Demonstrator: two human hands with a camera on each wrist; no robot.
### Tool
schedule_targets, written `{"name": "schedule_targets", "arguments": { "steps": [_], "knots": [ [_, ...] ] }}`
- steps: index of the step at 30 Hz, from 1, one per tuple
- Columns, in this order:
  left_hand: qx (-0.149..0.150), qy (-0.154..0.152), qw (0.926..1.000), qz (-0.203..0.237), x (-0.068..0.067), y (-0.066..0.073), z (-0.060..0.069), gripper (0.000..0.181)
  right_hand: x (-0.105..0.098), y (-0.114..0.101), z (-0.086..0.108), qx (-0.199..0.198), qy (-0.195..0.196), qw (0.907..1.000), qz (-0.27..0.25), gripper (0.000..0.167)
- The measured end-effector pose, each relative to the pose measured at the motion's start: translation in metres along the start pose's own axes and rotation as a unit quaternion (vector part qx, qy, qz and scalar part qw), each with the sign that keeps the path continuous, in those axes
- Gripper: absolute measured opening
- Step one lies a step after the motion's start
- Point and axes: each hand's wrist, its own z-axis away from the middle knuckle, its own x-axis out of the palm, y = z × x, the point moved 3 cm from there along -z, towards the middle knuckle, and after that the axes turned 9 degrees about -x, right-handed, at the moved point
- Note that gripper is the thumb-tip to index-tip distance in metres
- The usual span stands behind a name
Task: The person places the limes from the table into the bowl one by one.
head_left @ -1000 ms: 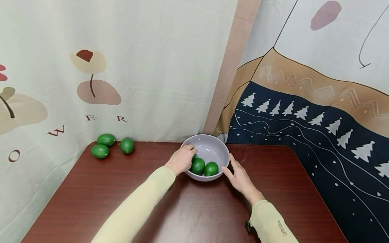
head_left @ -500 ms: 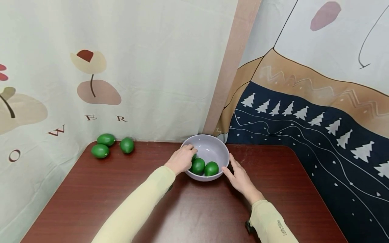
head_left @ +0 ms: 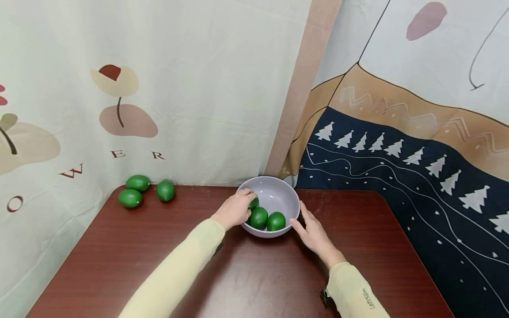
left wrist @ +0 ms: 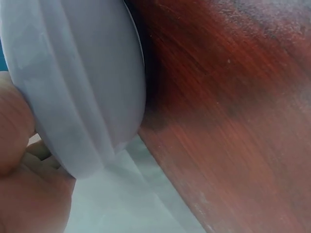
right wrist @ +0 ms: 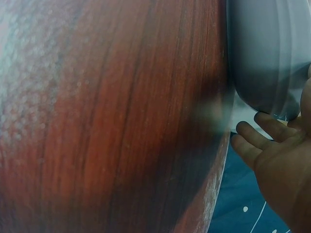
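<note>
In the head view a pale lilac bowl stands at the back of the table, with green limes inside. My left hand reaches over its left rim, thumb and fingers around one lime, which they partly cover. Two other limes, one in the middle and one on the right, lie near the bowl's front wall. My right hand touches the bowl's right side, thumb at the rim and fingers fairly straight along the outside. In the left wrist view the bowl's wall hides the left fingertips.
Three more limes sit at the table's back left corner: a rear one, a front one and one to the right. A pale printed curtain and a dark patterned cloth hang behind the brown table.
My left hand has shifted very slightly to the left, and more of the lime in it shows. The right hand and the bowl stay where they were.
</note>
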Motion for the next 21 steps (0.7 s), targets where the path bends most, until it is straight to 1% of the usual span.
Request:
{"name": "schedule_targets", "arguments": {
  "steps": [4,9,12,15,18,21],
  "knots": [
    [0.010,0.025,0.9993,0.027,-0.002,-0.002,0.003,0.043,-0.001,-0.001,0.000,-0.002,0.002,1.0000,0.002,0.077],
    [0.017,0.061,0.9965,0.053,-0.001,-0.008,0.008,0.041,0.000,0.000,0.000,-0.002,0.003,1.0000,-0.002,0.076],
    [0.020,0.087,0.9934,0.072,0.000,-0.011,0.012,0.041,0.000,0.000,0.000,-0.005,0.002,1.0000,-0.001,0.076],
    [0.020,0.119,0.9890,0.086,0.000,-0.015,0.016,0.039,0.000,0.000,0.000,-0.005,0.002,1.0000,0.000,0.076],
    [0.017,0.148,0.9848,0.089,0.001,-0.019,0.020,0.039,0.001,0.001,0.000,-0.003,0.001,1.0000,0.000,0.076],
    [0.014,0.165,0.9824,0.087,0.001,-0.024,0.023,0.039,0.001,0.001,0.000,-0.001,0.001,1.0000,-0.001,0.076]
  ]
}}
